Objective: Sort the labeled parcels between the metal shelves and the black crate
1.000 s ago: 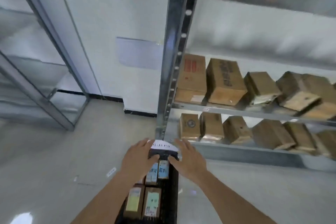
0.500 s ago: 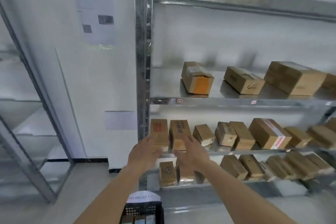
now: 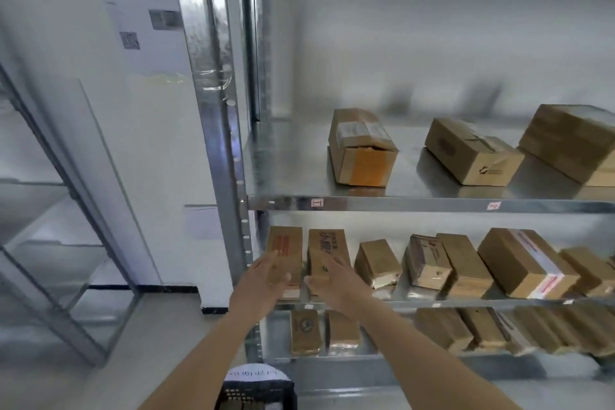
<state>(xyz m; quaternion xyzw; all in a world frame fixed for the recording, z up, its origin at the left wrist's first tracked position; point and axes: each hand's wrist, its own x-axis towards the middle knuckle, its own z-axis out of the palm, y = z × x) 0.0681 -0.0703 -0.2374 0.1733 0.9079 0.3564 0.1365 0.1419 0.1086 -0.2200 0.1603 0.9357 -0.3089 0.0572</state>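
Note:
Metal shelves (image 3: 432, 204) hold brown cardboard parcels on three visible levels. My left hand (image 3: 264, 278) is raised with straight fingers in front of the leftmost parcel (image 3: 285, 245) on the middle level, which has red print. My right hand (image 3: 336, 281) reaches with straight fingers in front of the second parcel (image 3: 327, 248). Neither hand holds anything. The black crate (image 3: 256, 394) stands on the floor at the bottom edge, with a white label on its rim.
The level above carries a box with an orange end (image 3: 361, 146) and two larger boxes. The lowest level has several more parcels. The shelf's upright post (image 3: 213, 130) stands just left of my hands. A glass partition (image 3: 66, 210) is at the left.
My hands left the crate's rim and rose to the middle shelf level. My view lifted from the floor to the shelves and moved closer.

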